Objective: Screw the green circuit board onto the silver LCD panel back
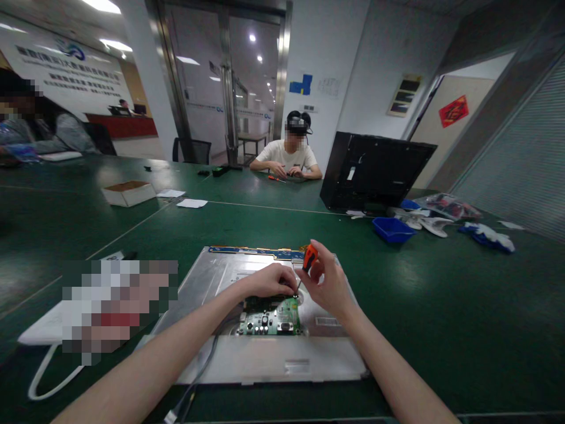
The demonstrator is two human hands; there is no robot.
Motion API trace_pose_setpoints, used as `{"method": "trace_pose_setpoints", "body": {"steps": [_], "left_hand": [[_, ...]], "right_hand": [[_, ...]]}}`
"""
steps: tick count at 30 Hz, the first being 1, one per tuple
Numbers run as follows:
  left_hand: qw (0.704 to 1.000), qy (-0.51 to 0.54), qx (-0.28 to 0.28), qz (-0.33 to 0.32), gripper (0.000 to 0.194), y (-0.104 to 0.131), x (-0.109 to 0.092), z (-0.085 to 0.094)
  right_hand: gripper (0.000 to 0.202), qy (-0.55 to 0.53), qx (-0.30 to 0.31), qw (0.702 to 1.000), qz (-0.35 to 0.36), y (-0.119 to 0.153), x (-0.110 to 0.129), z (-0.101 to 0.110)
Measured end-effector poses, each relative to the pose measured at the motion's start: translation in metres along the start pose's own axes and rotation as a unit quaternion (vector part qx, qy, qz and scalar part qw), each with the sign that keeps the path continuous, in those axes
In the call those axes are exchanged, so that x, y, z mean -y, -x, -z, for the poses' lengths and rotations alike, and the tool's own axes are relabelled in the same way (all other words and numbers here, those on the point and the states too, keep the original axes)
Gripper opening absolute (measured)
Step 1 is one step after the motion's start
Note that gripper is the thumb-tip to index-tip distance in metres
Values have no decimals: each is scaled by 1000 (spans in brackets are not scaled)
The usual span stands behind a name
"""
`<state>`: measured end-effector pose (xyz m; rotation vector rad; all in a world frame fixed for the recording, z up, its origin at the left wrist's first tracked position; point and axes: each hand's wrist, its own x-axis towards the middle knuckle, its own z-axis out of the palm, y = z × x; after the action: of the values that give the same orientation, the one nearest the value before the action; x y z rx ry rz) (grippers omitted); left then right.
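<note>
A metal-backed display panel [220,359] lies flat on the green table in front of me, with a green circuit board [276,318] on its middle. My right hand [326,282] grips an orange and black screwdriver [310,258], tilted, its tip pointing down at the board's upper right corner. Close beside that tip, my left hand [276,280] reaches over the board's top edge with fingers bent together; what they hold, if anything, is hidden. A grey cable [207,359] runs from the board's left side over the panel's front edge.
A black monitor [375,171] and a blue tray [394,229] stand at the back right, near gloves [488,235]. An open cardboard box [129,193] sits back left. A white bag [48,324] lies left of the panel. Across the table sits another person [291,153].
</note>
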<state>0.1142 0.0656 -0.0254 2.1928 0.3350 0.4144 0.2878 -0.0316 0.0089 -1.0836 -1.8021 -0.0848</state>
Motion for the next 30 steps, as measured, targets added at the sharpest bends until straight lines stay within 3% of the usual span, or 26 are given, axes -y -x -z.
{"method": "trace_pose_setpoints", "body": {"steps": [8,18,30], "left_hand": [[1000,-5,-2,12,5,1,-4,1],[1000,-4,-2,12,5,0,-4,0],[999,3,-6,32,6,1,-9,1]], "right_hand": [[68,-54,25,998,12,-4,5,3],[67,-16,-10,1000,10,0,-2,-2],[69,-10,-4,1000,5,0,-3,-2]]}}
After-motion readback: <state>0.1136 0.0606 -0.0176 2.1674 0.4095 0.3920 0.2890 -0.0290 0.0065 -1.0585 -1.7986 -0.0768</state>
